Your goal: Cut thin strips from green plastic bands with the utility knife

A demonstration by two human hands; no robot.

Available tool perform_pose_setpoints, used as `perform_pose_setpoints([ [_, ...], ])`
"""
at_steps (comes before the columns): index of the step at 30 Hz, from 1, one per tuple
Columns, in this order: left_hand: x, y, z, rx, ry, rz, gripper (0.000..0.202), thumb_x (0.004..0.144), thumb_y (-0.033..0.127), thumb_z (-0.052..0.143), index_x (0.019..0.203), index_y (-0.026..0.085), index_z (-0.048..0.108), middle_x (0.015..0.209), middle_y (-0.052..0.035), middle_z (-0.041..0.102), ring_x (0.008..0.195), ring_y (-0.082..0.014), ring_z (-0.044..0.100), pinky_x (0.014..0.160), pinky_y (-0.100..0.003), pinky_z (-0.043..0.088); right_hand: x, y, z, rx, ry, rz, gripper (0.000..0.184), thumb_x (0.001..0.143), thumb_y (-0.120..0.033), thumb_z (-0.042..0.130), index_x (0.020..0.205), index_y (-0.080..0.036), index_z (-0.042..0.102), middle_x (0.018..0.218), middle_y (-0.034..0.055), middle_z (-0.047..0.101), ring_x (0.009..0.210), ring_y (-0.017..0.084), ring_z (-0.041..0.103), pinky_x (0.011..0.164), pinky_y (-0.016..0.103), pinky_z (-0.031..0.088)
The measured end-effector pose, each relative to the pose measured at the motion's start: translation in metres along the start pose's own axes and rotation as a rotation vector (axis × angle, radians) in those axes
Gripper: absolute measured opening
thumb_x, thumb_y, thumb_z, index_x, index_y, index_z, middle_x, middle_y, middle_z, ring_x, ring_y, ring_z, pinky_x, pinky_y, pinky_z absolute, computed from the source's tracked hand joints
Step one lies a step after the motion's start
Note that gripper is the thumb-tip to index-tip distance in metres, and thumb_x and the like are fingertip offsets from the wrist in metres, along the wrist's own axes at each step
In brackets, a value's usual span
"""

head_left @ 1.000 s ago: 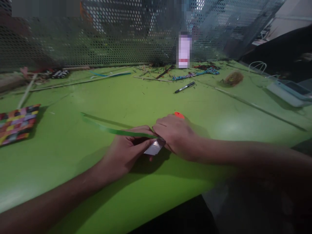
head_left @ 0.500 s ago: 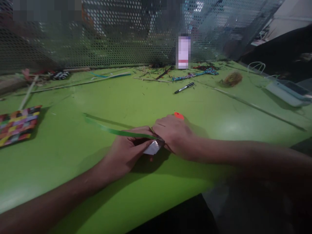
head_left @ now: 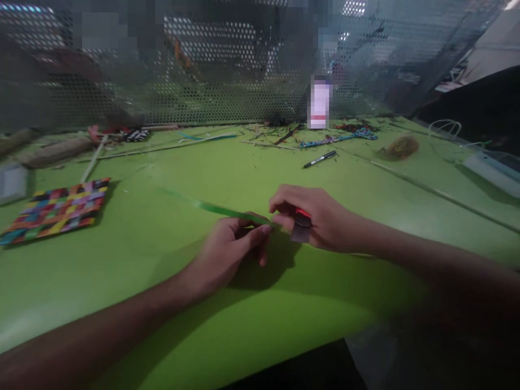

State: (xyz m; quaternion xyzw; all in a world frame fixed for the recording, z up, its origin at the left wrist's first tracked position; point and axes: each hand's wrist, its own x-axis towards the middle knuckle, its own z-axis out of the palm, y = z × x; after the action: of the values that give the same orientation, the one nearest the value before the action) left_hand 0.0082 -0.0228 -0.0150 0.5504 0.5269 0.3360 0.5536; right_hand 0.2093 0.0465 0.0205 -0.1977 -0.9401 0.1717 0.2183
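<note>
The left hand (head_left: 227, 249) holds the green strip (head_left: 227, 210) in a narrow pinch between the thumb and the fingers, close to the right end of the strip. This strip is above the green table (head_left: 182, 173), in front of the person, and its other end reaches out to the far left, where it becomes blurred. The right hand (head_left: 329, 219) is just beside, with its fingers curled and closed around a red and grey tool (head_left: 301, 232), whose flat grey part points down under the fingers. The tips of the right hand are very near to the end of the strip, but I cannot tell if they touch it. As for containers, a pale plastic box (head_left: 493, 173) stands at the right side of the table, partly cut by the picture's edge, and what is inside cannot be seen. Another pale box-like object (head_left: 13, 184) is at the left edge, and its inside is also not visible. Near it lies a woven mat (head_left: 60, 208) of many colours, flat on the table. Farther back there are a pen (head_left: 320, 159), a brown fibrous tuft (head_left: 402, 147) and a blue patterned band (head_left: 339, 139), before a perforated metal sheet (head_left: 142, 81).
</note>
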Motion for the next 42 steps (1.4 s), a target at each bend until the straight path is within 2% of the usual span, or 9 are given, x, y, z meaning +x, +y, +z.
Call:
perform_pose_setpoints([
  [5, 0.001, 0.004, 0.004, 0.042, 0.007, 0.014, 0.043, 0.089, 0.05, 0.065, 0.063, 0.016, 0.062, 0.055, 0.0002, 0.061, 0.045, -0.0088, 0.046, 0.044, -0.021, 0.032, -0.001, -0.002, 0.002, 0.013, -0.03, -0.013, 0.02, 0.101, -0.029, 0.051, 0.093, -0.013, 0.06, 0.083, 0.0036, 0.061, 0.07, 0.009, 0.048, 0.068, 0.022, 0.033],
  [9, 0.003, -0.001, 0.005, 0.007, 0.014, 0.034, 0.036, 0.088, 0.048, 0.067, 0.074, 0.014, 0.067, 0.061, -0.0007, 0.066, 0.05, -0.0099, 0.052, 0.047, -0.021, 0.037, -0.003, -0.008, 0.0, -0.016, -0.038, 0.028, 0.022, 0.099, -0.032, 0.056, 0.088, -0.013, 0.061, 0.08, 0.0028, 0.061, 0.066, 0.009, 0.046, 0.065, 0.022, 0.03],
  [15, 0.005, -0.001, 0.006, -0.008, -0.008, 0.061, 0.03, 0.087, 0.042, 0.068, 0.078, 0.013, 0.068, 0.065, -0.0013, 0.067, 0.055, -0.0117, 0.055, 0.052, -0.023, 0.041, -0.004, -0.008, -0.003, -0.022, -0.073, 0.022, 0.015, 0.096, -0.019, 0.05, 0.086, -0.014, 0.06, 0.079, 0.0034, 0.061, 0.067, 0.01, 0.047, 0.065, 0.022, 0.03],
  [20, 0.006, 0.0, 0.006, -0.055, -0.056, 0.062, 0.022, 0.085, 0.034, 0.068, 0.077, 0.014, 0.065, 0.066, -0.001, 0.066, 0.056, -0.0117, 0.057, 0.052, -0.023, 0.042, -0.002, -0.008, -0.004, -0.12, -0.129, 0.032, 0.009, 0.084, -0.01, 0.054, 0.077, -0.016, 0.056, 0.076, 0.0012, 0.059, 0.065, 0.01, 0.042, 0.064, 0.023, 0.027],
  [23, 0.007, -0.002, 0.004, -0.09, -0.083, 0.093, 0.017, 0.082, 0.029, 0.069, 0.077, 0.014, 0.065, 0.069, -0.0017, 0.066, 0.058, -0.0115, 0.058, 0.054, -0.023, 0.044, 0.006, -0.01, -0.005, -0.241, -0.142, -0.031, 0.017, 0.091, -0.014, 0.05, 0.076, -0.016, 0.056, 0.076, 0.0028, 0.058, 0.067, 0.012, 0.042, 0.064, 0.025, 0.026],
  [26, 0.006, -0.003, 0.002, -0.062, -0.175, 0.114, 0.019, 0.081, 0.028, 0.069, 0.072, 0.013, 0.063, 0.062, -0.0008, 0.064, 0.05, -0.0094, 0.053, 0.047, -0.022, 0.04, 0.021, -0.003, -0.007, -0.414, -0.144, -0.119, 0.028, 0.1, -0.017, 0.042, 0.077, -0.015, 0.058, 0.076, 0.0043, 0.057, 0.066, 0.013, 0.039, 0.064, 0.027, 0.026],
  [29, 0.004, -0.003, 0.003, -0.006, -0.281, 0.114, 0.024, 0.084, 0.034, 0.068, 0.073, 0.013, 0.062, 0.058, 0.001, 0.06, 0.047, -0.0087, 0.052, 0.044, -0.021, 0.04, 0.047, 0.012, -0.01, -0.643, -0.086, -0.117, 0.03, 0.102, -0.013, 0.036, 0.085, -0.013, 0.06, 0.079, 0.006, 0.058, 0.067, 0.014, 0.038, 0.065, 0.029, 0.026],
  [36, 0.008, -0.013, 0.005, -0.027, -0.299, 0.16, 0.027, 0.086, 0.039, 0.069, 0.078, 0.013, 0.064, 0.059, 0.0022, 0.058, 0.048, -0.0084, 0.051, 0.045, -0.021, 0.041, 0.119, 0.038, -0.017, -0.92, -0.028, 0.022, 0.022, 0.101, -0.01, 0.038, 0.108, -0.009, 0.059, 0.103, 0.0126, 0.062, 0.08, 0.017, 0.051, 0.073, 0.029, 0.033],
  [42, 0.01, -0.01, 0.005, -0.046, -0.329, 0.157, 0.027, 0.083, 0.038, 0.071, 0.075, 0.013, 0.064, 0.056, 0.0013, 0.058, 0.046, -0.0081, 0.048, 0.045, -0.021, 0.038, 0.156, 0.049, -0.022, -1.002, -0.051, 0.083, 0.028, 0.1, -0.004, 0.031, 0.111, -0.004, 0.057, 0.11, 0.0166, 0.062, 0.089, 0.018, 0.058, 0.078, 0.03, 0.037],
])
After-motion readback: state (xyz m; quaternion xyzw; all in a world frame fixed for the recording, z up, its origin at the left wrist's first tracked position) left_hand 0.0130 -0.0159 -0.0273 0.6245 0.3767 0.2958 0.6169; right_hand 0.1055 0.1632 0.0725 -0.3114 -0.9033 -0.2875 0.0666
